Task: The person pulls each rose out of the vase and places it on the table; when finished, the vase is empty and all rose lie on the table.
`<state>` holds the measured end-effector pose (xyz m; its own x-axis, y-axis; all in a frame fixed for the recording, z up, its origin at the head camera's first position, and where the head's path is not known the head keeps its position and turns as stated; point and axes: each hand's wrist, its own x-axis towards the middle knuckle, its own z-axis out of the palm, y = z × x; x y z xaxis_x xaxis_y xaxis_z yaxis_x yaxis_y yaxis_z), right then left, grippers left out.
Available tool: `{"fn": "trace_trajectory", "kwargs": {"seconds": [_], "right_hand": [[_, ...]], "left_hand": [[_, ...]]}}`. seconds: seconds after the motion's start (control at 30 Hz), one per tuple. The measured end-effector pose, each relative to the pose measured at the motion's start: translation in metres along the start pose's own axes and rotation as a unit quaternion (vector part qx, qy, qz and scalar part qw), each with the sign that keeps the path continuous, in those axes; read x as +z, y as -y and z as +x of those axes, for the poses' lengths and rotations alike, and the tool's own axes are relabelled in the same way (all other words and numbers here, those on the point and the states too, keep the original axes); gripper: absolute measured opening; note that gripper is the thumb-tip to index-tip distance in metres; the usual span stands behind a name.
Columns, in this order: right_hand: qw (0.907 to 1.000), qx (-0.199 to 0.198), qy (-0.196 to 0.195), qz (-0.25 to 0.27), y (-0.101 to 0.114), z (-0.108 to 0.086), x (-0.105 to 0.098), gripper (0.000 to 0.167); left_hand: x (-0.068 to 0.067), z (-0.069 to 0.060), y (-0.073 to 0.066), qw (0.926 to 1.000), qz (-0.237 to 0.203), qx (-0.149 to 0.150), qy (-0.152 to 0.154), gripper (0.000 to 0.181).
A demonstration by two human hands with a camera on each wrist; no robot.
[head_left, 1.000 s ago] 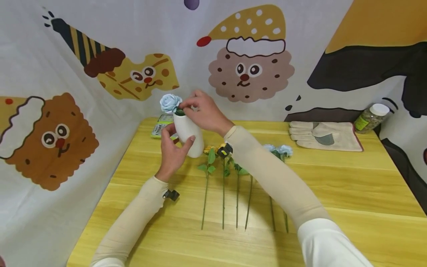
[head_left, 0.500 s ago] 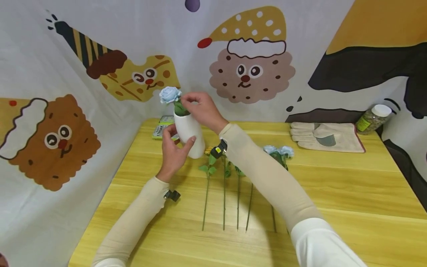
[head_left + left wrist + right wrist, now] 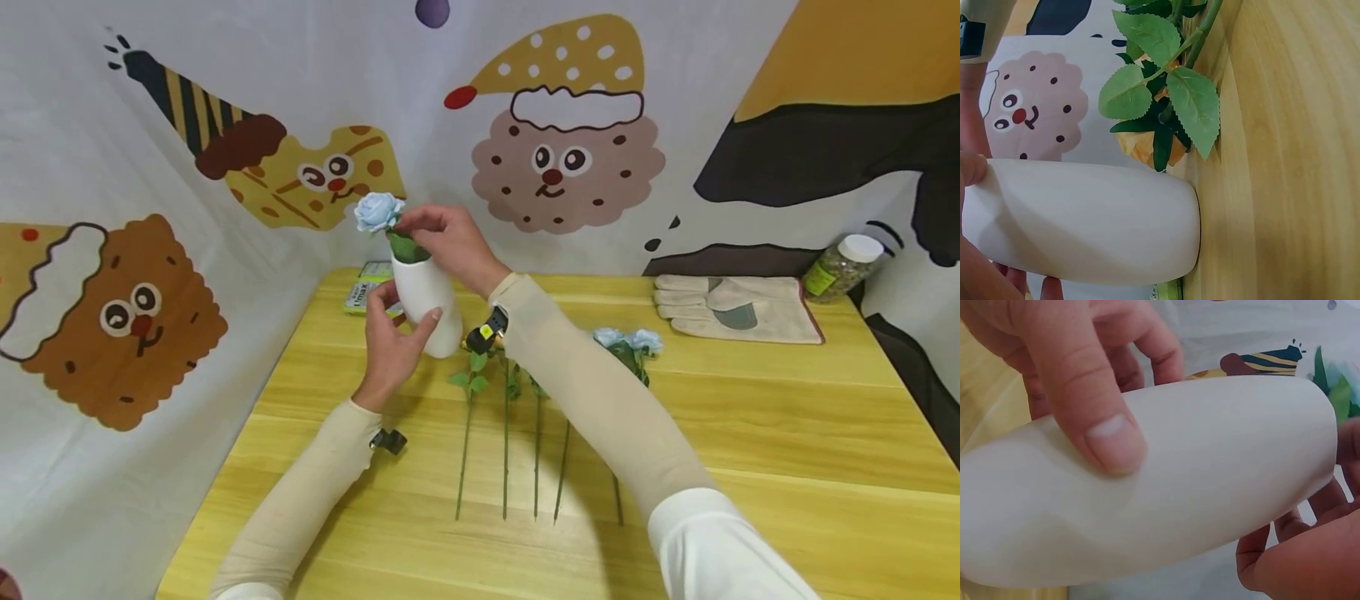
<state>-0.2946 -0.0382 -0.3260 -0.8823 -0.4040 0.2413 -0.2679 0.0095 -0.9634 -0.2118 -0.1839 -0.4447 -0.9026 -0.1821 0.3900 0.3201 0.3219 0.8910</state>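
My left hand (image 3: 393,350) grips the white vase (image 3: 423,292) around its body, thumb on the near side and fingers behind. In the left wrist view the vase's base meets the wooden table. A light blue rose (image 3: 378,212) rises from the vase's mouth, its green leaves (image 3: 408,247) at the rim and its lower stem hidden inside. Just below the bloom, my right hand (image 3: 459,248) pinches the rose with thumb and forefinger. The right wrist view shows this hand (image 3: 1310,550) beside the rim, partly cut off.
Several flowers lie on the table (image 3: 750,450) right of the vase, including blue roses (image 3: 643,342) and an orange-yellow one (image 3: 1141,147). Behind the vase is a green-and-white packet (image 3: 360,296). Work gloves (image 3: 738,310) and a jar (image 3: 843,267) sit at the back right, before a printed cloth.
The rose has risen a little from the vase, so more leaf shows above the rim. My right hand has shifted slightly left, while my left hand keeps its hold on the vase.
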Motion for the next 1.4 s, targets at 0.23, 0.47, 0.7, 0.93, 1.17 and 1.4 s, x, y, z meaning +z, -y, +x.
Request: {"fn": "trace_trajectory", "kwargs": {"seconds": [0.23, 0.47, 0.7, 0.93, 1.17, 1.4], "right_hand": [[0.9984, 0.026, 0.039, 0.033, 0.004, 0.001, -0.002, 0.021], [0.9984, 0.048, 0.004, 0.029, 0.015, 0.0, 0.001, 0.026], [0.9982, 0.038, -0.035, 0.029, 0.019, -0.002, -0.006, 0.032], [0.9915, -0.021, -0.084, 0.097, 0.02, -0.008, -0.012, 0.027], [0.9794, -0.075, -0.103, 0.157, 0.022, -0.015, -0.019, 0.032], [0.9695, -0.092, -0.145, 0.175, 0.027, -0.019, -0.021, 0.044]], "left_hand": [[-0.003, -0.001, 0.0, 0.9999, -0.006, 0.013, 0.004, 0.073], [-0.002, -0.002, 0.0, 0.9999, -0.002, 0.01, 0.008, 0.074], [-0.002, -0.001, -0.001, 1.0, 0.001, 0.002, 0.004, 0.075], [-0.001, -0.001, -0.003, 1.0, -0.007, 0.004, 0.002, 0.076], [-0.002, -0.001, -0.002, 0.9999, -0.004, 0.009, 0.004, 0.073], [-0.001, -0.001, -0.003, 1.0, -0.005, 0.006, 0.0, 0.075]]}}
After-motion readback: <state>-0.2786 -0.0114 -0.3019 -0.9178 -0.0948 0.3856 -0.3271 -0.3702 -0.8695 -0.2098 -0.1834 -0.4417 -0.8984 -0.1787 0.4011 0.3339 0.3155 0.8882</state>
